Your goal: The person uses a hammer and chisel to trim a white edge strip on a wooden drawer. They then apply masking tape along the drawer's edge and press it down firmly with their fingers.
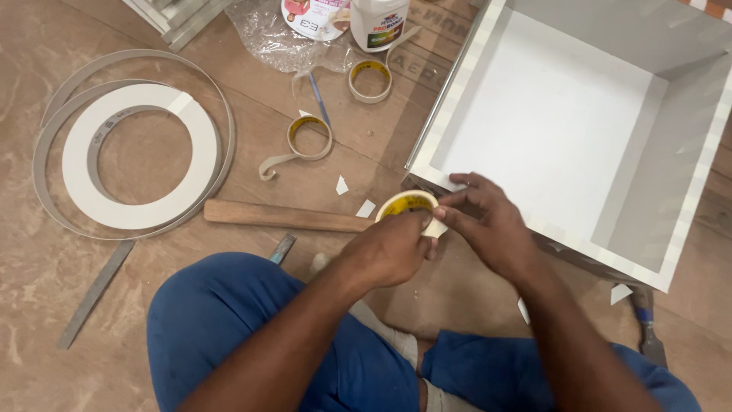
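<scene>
Head view, looking down at a person seated on the floor [46, 275] in blue trousers. At centre frame, the left hand [389, 248] has its grip closed around a small roll of masking tape [408, 204], fingers wrapped over the roll's lower side. The right hand [488, 225], just beside it, pinches the loose tape end [436, 227] between thumb and forefinger, touching the roll. The roll sits directly against the near-left corner of a white open box [457, 84], which fills the upper right of the frame, its edges lined with pale tape.

Left of the hands lies a wooden stick [282, 216], its right end reaching the roll. Above it, two further tape rolls [309, 137] [370, 80] rest on the floor, with a blue pen [319, 98] between them. At upper centre stand a white glue bottle [379, 23] and a crumpled plastic bag [267, 34]. At the left of the frame lies a white flat ring [141, 214] inside coiled grey edge banding [46, 130]. Small paper scraps [341, 185] lie near the stick.
</scene>
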